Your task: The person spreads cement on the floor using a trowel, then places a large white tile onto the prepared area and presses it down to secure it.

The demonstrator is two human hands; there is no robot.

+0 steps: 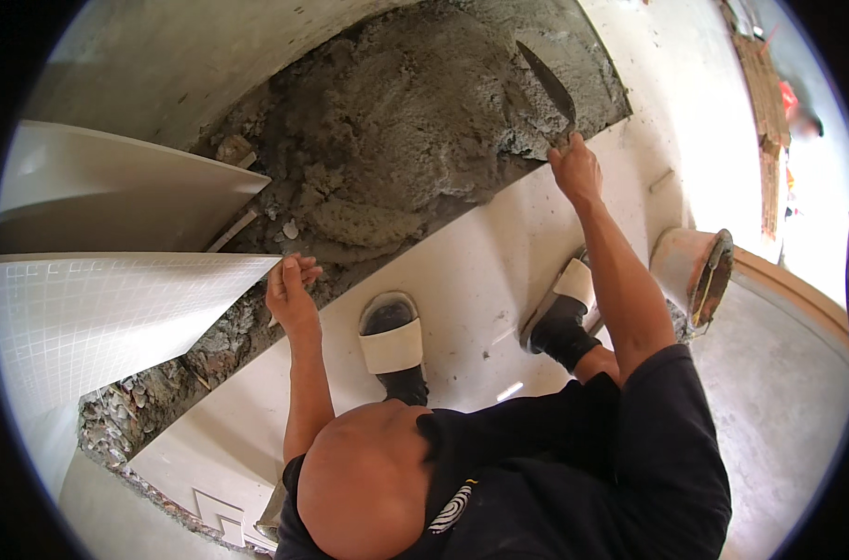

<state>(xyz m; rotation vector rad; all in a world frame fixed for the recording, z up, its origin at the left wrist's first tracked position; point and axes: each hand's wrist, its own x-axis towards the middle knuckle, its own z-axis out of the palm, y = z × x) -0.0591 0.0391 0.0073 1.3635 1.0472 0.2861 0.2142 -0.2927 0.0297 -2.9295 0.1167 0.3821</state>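
Observation:
My right hand is closed round the handle of a trowel, its dark, pointed blade lying over the far right part of a bed of wet grey mortar. At the near left of the mortar, my left hand holds the corner of a large white tile. That tile stands on edge, with a grid pattern on the side facing me. Just beyond it a second large tile stands tilted, apart from the first, its lower edge by the mortar. My left palm is hidden.
Pale tiled floor borders the mortar on my side. Rough rubble lies below the gridded tile. A mortar-stained bucket stands to the right. Farther off is a stack of brown cardboard. A wall rises at the far left.

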